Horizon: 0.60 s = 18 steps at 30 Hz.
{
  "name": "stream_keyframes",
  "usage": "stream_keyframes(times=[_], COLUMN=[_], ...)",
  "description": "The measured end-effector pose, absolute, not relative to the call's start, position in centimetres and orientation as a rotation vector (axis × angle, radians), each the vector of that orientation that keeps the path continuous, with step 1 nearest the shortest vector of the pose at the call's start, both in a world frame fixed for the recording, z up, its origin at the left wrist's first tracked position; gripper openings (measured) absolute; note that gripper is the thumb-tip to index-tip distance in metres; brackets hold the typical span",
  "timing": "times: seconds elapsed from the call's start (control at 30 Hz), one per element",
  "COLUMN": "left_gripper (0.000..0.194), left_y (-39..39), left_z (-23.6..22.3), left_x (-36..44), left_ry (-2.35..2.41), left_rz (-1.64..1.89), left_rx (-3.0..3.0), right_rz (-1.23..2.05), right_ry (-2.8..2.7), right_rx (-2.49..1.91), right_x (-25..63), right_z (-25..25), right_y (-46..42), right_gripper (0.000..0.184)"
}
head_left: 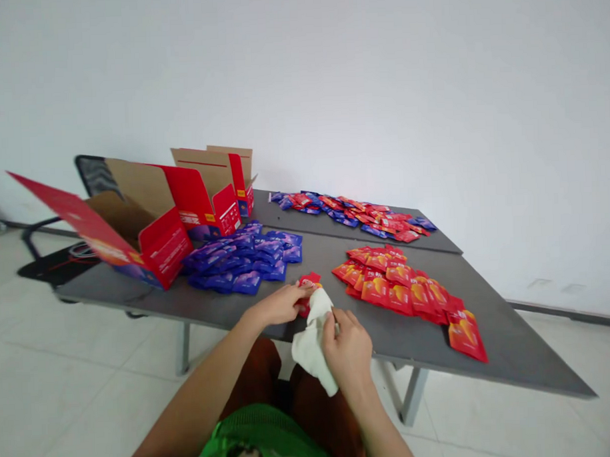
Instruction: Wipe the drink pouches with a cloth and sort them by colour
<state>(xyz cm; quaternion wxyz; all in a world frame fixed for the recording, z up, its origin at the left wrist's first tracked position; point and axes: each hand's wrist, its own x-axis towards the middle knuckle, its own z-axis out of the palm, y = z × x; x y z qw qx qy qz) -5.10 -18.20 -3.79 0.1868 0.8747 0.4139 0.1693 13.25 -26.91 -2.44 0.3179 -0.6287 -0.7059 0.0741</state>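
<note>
My left hand (280,304) pinches a red sachet (308,282) at the near edge of the grey table (488,315). My right hand (346,347) is closed on a white cloth (313,335) that hangs below the table edge and touches the red sachet. A pile of blue sachets (243,257) lies to the left of my hands. A spread of red sachets (407,288) lies to the right.
Two open red cardboard boxes (149,227) (218,191) stand at the table's left. A mixed heap of red and blue sachets (354,213) lies at the far side. A dark chair (66,257) is behind the left boxes. White wall and tiled floor surround the table.
</note>
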Motion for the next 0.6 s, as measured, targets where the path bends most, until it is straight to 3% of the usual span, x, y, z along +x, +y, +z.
stream_keyframes(times=[0.13,0.2,0.4,0.6], left_gripper=[0.048,0.043,0.028,0.022], left_y=[-23.9,-25.9,-27.1,-26.8], left_z=[-5.8,-7.0,-7.9,-6.5], left_x=[-5.6,-5.3,-4.4,-3.7], left_ry=[1.460,1.582,1.577,1.592], left_rz=[1.107,1.248,0.991,0.986], left_rx=[2.353,2.332,2.533,2.413], right_rz=[0.185,0.191,0.229,0.103], right_ry=[-1.702,-1.674,-1.993,-2.297], right_rx=[-1.631,-1.647,-1.477,-1.381], right_x=[15.0,14.9,12.1,11.3], right_z=[0.4,1.0,-2.6,-4.0], right_y=[-25.9,-24.4,-20.2,-20.0], right_gripper=[0.038,0.040,0.057,0.037])
